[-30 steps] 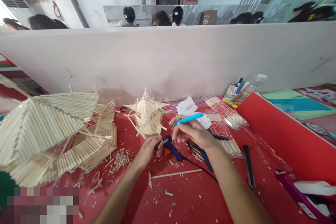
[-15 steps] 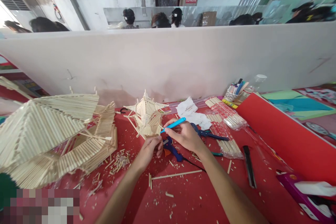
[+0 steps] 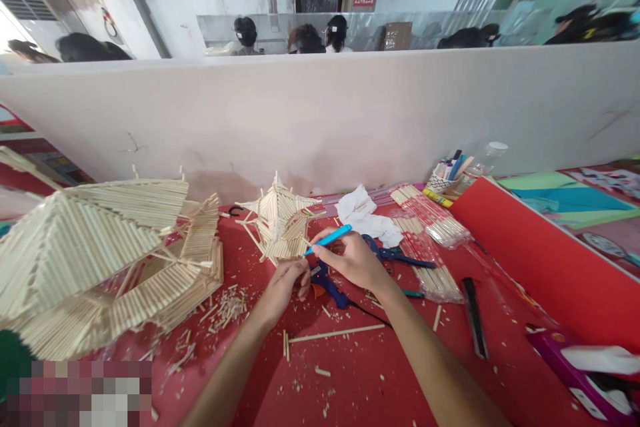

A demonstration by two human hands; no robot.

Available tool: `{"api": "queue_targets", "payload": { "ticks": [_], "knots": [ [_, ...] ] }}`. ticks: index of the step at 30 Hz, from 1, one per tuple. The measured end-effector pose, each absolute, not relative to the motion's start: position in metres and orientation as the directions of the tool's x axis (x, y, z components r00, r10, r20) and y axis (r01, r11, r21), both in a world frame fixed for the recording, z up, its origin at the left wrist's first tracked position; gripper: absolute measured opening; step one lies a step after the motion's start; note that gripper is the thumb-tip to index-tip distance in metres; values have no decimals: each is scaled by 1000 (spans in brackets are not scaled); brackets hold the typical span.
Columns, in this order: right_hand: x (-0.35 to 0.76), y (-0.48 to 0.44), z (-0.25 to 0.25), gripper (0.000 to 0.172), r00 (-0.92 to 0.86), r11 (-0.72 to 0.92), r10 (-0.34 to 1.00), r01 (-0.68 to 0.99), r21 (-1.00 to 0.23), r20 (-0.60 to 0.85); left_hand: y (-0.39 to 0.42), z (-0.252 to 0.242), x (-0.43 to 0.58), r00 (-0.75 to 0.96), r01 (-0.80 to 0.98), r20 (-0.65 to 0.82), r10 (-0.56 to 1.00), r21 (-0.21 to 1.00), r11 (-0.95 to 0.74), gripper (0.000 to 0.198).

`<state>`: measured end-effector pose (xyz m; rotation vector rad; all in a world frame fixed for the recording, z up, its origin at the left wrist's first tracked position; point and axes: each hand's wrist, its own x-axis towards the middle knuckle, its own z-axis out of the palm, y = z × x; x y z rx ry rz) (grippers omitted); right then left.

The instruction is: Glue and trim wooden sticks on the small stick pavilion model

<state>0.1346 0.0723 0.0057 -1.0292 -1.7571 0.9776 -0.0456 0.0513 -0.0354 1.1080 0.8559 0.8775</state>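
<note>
My right hand (image 3: 353,259) is closed round a bright blue pen (image 3: 331,238), which slants down to the left. The pen's lower end meets the fingertips of my left hand (image 3: 286,282). Those fingers are curled together, and whatever they pinch is hidden. Just behind both hands stands a small pavilion-like model (image 3: 278,217) of wooden sticks with a pointed roof. A blue glue gun (image 3: 334,288) lies partly behind my left fingers, its cord trailing right. Past my right wrist sits a dark blue tool (image 3: 400,257), partly covered by the hand.
A large stick-built model (image 3: 95,247) fills the left side. Stick scraps (image 3: 230,308) litter the red table (image 3: 370,380). To the right are packs of sticks (image 3: 431,215), white tissue (image 3: 367,213), a black cutter (image 3: 475,317) and a red board (image 3: 545,260). A pale partition (image 3: 300,107) rises behind.
The blue pen and my right fingers have shifted very slightly left. My left hand and the stick models look unchanged.
</note>
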Motion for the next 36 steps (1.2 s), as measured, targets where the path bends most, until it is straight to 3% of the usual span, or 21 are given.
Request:
{"api": "queue_targets", "payload": {
  "ticks": [36],
  "knots": [
    [137,73,7,16,-310,343,913,234,-910,265,52,-37,-45,411,-162,-114,904,967,196,43]
  ]
}}
